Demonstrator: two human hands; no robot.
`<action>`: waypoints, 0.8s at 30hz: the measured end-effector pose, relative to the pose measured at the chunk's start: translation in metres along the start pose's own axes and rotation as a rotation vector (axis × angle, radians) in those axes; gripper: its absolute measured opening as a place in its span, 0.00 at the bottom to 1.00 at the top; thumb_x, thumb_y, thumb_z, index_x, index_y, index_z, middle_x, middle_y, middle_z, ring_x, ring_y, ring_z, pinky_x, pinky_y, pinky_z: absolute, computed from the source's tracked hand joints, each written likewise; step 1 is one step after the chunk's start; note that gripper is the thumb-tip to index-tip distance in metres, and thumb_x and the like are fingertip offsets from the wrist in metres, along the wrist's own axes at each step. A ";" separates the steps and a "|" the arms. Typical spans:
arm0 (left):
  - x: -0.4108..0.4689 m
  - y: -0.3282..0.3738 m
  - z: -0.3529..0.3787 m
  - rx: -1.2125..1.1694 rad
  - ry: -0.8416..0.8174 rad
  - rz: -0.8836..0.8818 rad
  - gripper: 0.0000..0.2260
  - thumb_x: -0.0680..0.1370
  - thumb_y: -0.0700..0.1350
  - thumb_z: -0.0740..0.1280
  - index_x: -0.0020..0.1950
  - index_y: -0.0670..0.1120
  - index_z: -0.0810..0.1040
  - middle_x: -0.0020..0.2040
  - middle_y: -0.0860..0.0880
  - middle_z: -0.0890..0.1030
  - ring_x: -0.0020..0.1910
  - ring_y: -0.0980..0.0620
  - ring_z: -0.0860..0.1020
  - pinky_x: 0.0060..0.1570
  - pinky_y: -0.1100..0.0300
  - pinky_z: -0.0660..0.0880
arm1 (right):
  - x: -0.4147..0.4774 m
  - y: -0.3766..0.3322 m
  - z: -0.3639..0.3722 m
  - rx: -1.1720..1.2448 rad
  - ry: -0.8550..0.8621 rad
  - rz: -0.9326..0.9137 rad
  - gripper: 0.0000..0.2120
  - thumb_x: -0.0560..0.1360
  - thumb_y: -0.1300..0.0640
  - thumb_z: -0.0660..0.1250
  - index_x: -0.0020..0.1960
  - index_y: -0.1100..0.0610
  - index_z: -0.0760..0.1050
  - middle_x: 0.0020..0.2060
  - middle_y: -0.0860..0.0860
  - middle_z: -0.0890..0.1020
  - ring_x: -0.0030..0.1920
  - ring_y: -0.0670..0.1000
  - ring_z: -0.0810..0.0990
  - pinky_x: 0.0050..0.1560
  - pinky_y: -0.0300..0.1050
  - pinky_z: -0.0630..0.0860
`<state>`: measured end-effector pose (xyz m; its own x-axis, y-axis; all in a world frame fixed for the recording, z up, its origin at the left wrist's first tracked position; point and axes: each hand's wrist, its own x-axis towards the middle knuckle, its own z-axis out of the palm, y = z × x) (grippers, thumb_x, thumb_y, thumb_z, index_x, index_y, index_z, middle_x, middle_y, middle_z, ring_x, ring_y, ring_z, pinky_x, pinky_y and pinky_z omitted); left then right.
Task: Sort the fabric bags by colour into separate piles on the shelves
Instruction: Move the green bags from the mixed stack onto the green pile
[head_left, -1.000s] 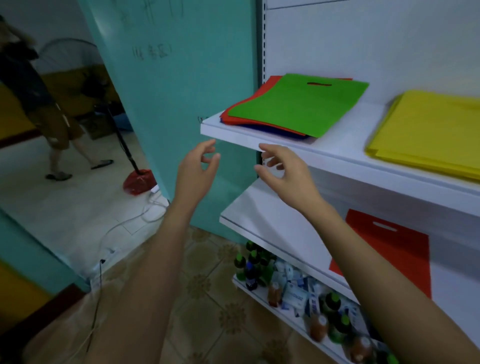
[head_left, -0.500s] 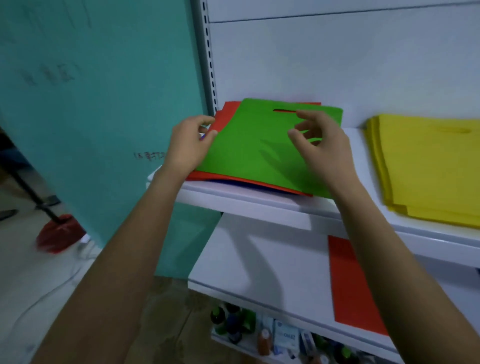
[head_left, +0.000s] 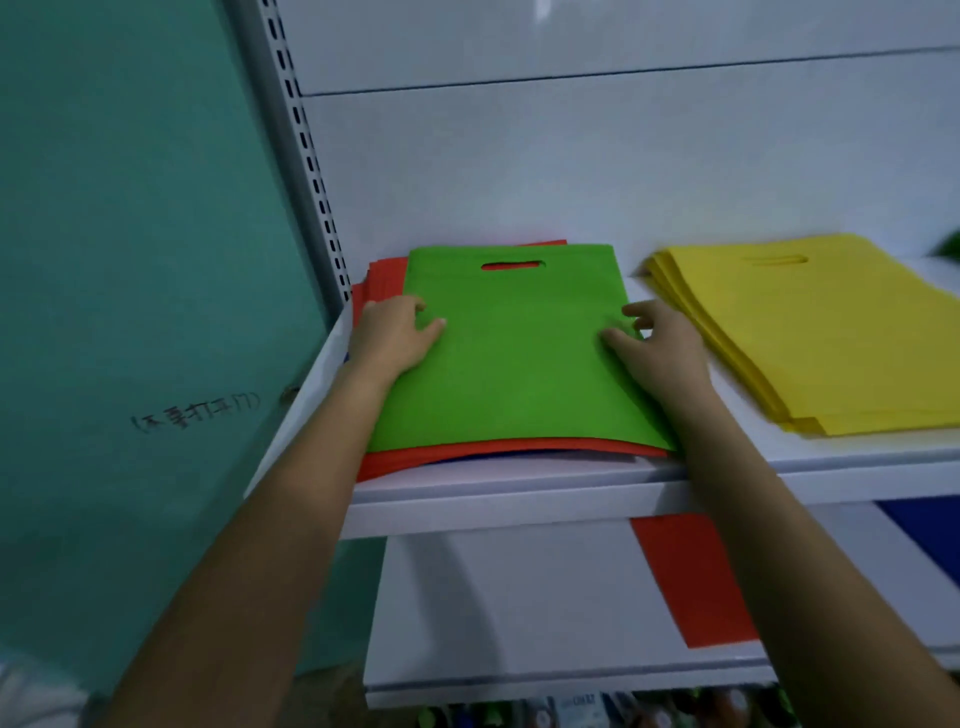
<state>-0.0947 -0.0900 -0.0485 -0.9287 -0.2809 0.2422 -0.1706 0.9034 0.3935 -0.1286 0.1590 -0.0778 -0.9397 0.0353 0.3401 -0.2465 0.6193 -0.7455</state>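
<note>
Blurred handwritten characters (head_left: 195, 413) on teal panel (head_left: 130, 249)

Light: dim, cool-blue cast, prob. from overhead. Faint glare on back panel (head_left: 543, 15) above left hand (head_left: 395, 335) and right hand (head_left: 662, 345). Soft shadow on lower shelf (head_left: 493, 597) under wrists. Img soft overall; upright (head_left: 306, 156) beyond left hand bows; bottles (head_left: 571, 714) below forearms blurred.

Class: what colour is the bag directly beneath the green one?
Red bag under the green bag; head view.
</note>
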 end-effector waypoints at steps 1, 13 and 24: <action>-0.001 -0.001 0.003 0.018 0.010 0.004 0.23 0.77 0.54 0.63 0.68 0.44 0.69 0.65 0.41 0.74 0.66 0.41 0.68 0.63 0.49 0.69 | -0.002 0.002 0.003 -0.013 0.005 0.024 0.21 0.73 0.53 0.68 0.63 0.60 0.73 0.59 0.62 0.76 0.60 0.59 0.74 0.59 0.49 0.69; -0.001 -0.006 0.009 -0.008 0.019 0.027 0.25 0.78 0.55 0.61 0.70 0.44 0.65 0.64 0.37 0.69 0.64 0.41 0.68 0.61 0.50 0.68 | -0.007 0.006 0.004 0.005 0.109 -0.041 0.18 0.72 0.58 0.70 0.61 0.58 0.75 0.56 0.58 0.77 0.51 0.55 0.75 0.50 0.42 0.67; -0.002 -0.007 0.011 -0.049 0.017 0.138 0.21 0.79 0.50 0.60 0.70 0.44 0.66 0.63 0.36 0.70 0.59 0.41 0.72 0.61 0.49 0.68 | -0.017 0.001 -0.001 0.129 0.082 -0.042 0.15 0.72 0.63 0.68 0.59 0.58 0.76 0.42 0.47 0.73 0.45 0.48 0.69 0.41 0.37 0.62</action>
<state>-0.0957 -0.0920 -0.0618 -0.9365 -0.1613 0.3114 -0.0253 0.9167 0.3987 -0.1126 0.1601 -0.0839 -0.9065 0.0787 0.4148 -0.3191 0.5157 -0.7952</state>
